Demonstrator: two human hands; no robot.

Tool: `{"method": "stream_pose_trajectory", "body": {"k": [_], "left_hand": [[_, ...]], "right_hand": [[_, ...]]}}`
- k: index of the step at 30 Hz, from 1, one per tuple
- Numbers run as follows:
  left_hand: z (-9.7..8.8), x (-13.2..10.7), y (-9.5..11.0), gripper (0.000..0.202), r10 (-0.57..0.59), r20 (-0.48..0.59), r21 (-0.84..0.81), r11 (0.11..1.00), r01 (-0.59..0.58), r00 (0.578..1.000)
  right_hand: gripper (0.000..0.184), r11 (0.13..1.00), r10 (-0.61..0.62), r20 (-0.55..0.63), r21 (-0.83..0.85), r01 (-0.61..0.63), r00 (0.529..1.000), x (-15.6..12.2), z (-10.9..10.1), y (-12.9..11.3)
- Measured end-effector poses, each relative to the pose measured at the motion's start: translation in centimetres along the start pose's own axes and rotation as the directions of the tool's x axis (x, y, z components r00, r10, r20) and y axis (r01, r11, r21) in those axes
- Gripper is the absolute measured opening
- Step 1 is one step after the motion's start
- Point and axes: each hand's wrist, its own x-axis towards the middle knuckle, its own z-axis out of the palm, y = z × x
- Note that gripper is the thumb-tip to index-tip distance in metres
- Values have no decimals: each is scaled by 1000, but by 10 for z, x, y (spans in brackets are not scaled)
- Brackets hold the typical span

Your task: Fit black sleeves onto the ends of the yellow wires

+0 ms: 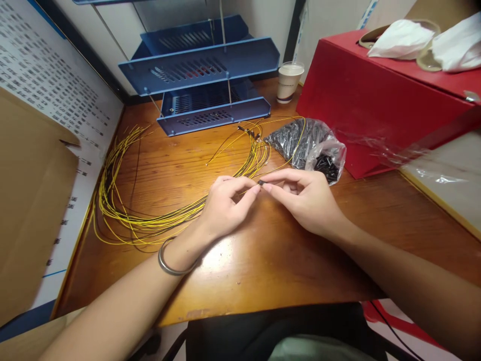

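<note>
My left hand (225, 203) and my right hand (304, 198) meet over the middle of the wooden desk (263, 260). Left thumb and forefinger pinch the end of a thin yellow wire (248, 173). Right thumb and forefinger pinch a tiny black connector piece (260, 183) at that wire's tip. The fingertips of both hands almost touch. A silver bangle (169, 263) circles my left wrist. A bundle of yellow and black wires (124, 200) loops across the desk to the left.
A clear plastic bag of small black parts (304, 143) lies just behind my right hand. A red box (368, 95) stands at the right, blue stacked paper trays (203, 75) at the back, a paper cup (288, 82) beside them. Brown cardboard (30, 200) leans at the left.
</note>
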Motion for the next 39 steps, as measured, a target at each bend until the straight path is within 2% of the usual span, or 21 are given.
{"method": "stream_pose_trajectory", "body": {"k": [4,8,10,13,18,20,22,25,27,30,34,39], "left_hand": [[1,-1,-3,18,61,-13,28,998,-60,998],[2,-1,-3,15,73,-33,50,996,-72,997],[2,0,-2,12,71,-100,69,996,-65,992],[-1,2,1,22,98,-251,108,992,-73,963],[-2,1,6,41,193,-384,121,980,-158,903],[-2,-1,8,42,217,-364,89,976,-198,906],[-1,-3,9,38,211,-265,37,977,-209,941],[1,-4,8,30,96,-87,-10,995,-98,992],[1,-4,7,30,-10,-28,-18,1000,10,1000],[1,-3,4,31,-60,-32,-8,998,60,998],[0,-3,3,28,8,-15,-27,1000,-8,1000],[-1,-3,5,29,77,-36,-57,995,-79,996]], "right_hand": [[21,1000,8,23,24,-8,1000,0,2,5],[22,998,37,47,54,-40,998,1,3,7],[27,993,59,43,96,-63,997,2,2,5],[36,975,131,34,178,-135,991,6,0,3],[25,862,318,69,395,-318,946,11,0,3],[24,801,349,81,491,-342,934,11,1,4],[26,761,352,112,544,-354,929,9,2,5],[32,748,338,169,549,-373,926,6,3,4],[37,753,326,204,535,-384,923,4,4,4],[41,750,314,230,535,-389,921,2,6,5],[40,733,324,213,560,-387,922,2,8,4],[28,678,387,36,666,-311,921,12,-2,-1]]}}
